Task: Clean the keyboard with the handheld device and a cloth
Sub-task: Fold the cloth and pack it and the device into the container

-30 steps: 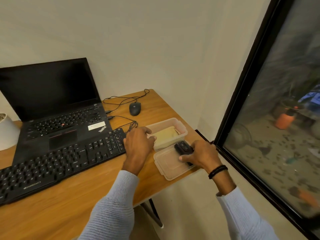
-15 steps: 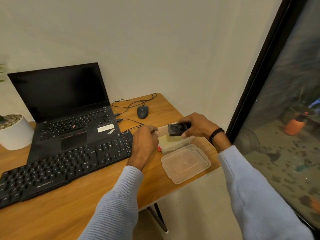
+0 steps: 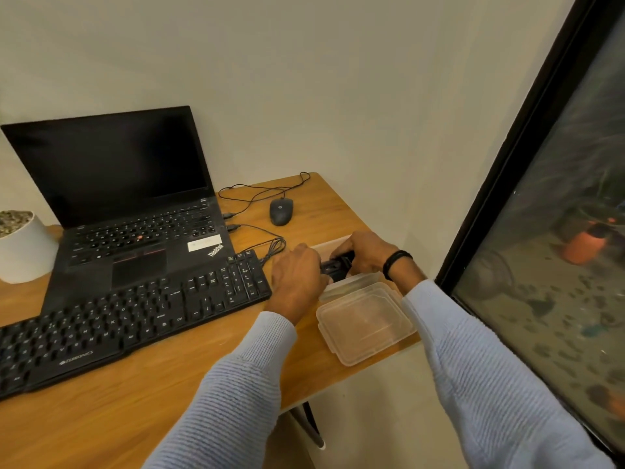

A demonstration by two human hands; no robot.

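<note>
Little black device [image 3: 338, 265] held over the plastic box [image 3: 351, 283]
The right hand [image 3: 365, 255] grips the device just above the box at the table's [image 3: 169, 401] right end. The left hand [image 3: 297, 275] is curled against its other end, can't tell if it's really holding on. The keyboard [image 3: 135, 319] sits on the table just left of the hands.

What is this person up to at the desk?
A person in a pale blue sweater is holding a small black handheld device between the right hand and left hand, just over an open plastic container at the desk's right end. The container's lid lies beside it, nearer the person. The black keyboard in front of the laptop is untouched, so cleaning has not begun.
</note>
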